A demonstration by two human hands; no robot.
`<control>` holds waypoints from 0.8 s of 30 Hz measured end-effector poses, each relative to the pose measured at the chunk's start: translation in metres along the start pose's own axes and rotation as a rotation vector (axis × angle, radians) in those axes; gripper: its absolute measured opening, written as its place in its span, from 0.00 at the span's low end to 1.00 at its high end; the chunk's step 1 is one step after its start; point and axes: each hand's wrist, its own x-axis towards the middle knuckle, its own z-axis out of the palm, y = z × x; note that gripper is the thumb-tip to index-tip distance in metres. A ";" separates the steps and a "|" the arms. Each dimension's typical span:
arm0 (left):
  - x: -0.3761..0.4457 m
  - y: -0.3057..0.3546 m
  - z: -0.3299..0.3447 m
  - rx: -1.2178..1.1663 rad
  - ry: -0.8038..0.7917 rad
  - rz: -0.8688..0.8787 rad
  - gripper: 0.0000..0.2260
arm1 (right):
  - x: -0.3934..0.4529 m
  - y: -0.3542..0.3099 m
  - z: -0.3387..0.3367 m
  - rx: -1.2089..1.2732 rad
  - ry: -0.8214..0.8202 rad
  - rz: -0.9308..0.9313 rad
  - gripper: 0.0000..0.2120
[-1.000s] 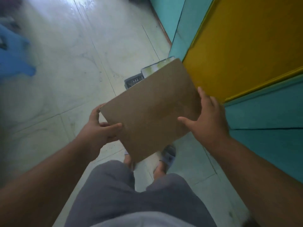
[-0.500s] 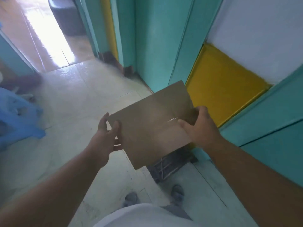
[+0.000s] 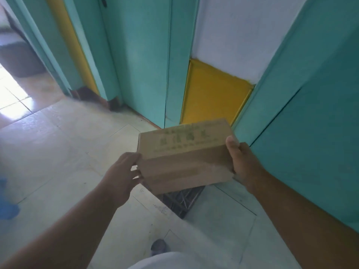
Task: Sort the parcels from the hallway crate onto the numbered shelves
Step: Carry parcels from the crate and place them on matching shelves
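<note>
A brown cardboard parcel (image 3: 186, 154) with faint green print on its top face hangs in front of me at about waist height. My left hand (image 3: 122, 171) grips its left end, fingers curled onto the side. My right hand (image 3: 240, 162) holds the right end, thumb lying on the top edge. Directly under the parcel a dark plastic crate (image 3: 180, 200) stands on the floor against the wall; most of it is hidden by the parcel. No numbered shelves are in view.
Teal wall panels (image 3: 310, 123) with yellow (image 3: 211, 94) and white (image 3: 239, 32) sections close off the right. Pale floor tiles (image 3: 64, 152) spread to the left. A bright doorway (image 3: 11, 90) opens at far left. Something blue (image 3: 7, 206) sits at the left edge.
I have straightened up and the view has lifted from the floor to the wall. The parcel has turned from showing its broad flat face to showing its printed top and long side.
</note>
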 end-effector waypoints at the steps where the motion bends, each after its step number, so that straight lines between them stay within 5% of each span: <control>1: -0.003 0.000 0.004 0.027 -0.039 0.012 0.06 | -0.005 0.010 -0.007 0.052 -0.015 0.034 0.44; 4: -0.018 -0.006 0.021 0.095 -0.153 0.036 0.04 | -0.024 0.039 -0.032 0.127 -0.028 0.096 0.29; 9: -0.066 -0.031 0.069 0.249 -0.329 0.025 0.21 | -0.060 0.100 -0.097 0.227 -0.016 0.170 0.10; 14: -0.117 -0.070 0.134 0.483 -0.576 0.063 0.22 | -0.116 0.148 -0.168 0.433 0.141 0.298 0.21; 19: -0.161 -0.102 0.189 0.528 -0.701 0.108 0.15 | -0.158 0.196 -0.213 0.458 0.259 0.408 0.21; 24: -0.179 -0.125 0.212 0.478 -0.569 0.081 0.12 | -0.197 0.226 -0.227 0.518 0.272 0.417 0.12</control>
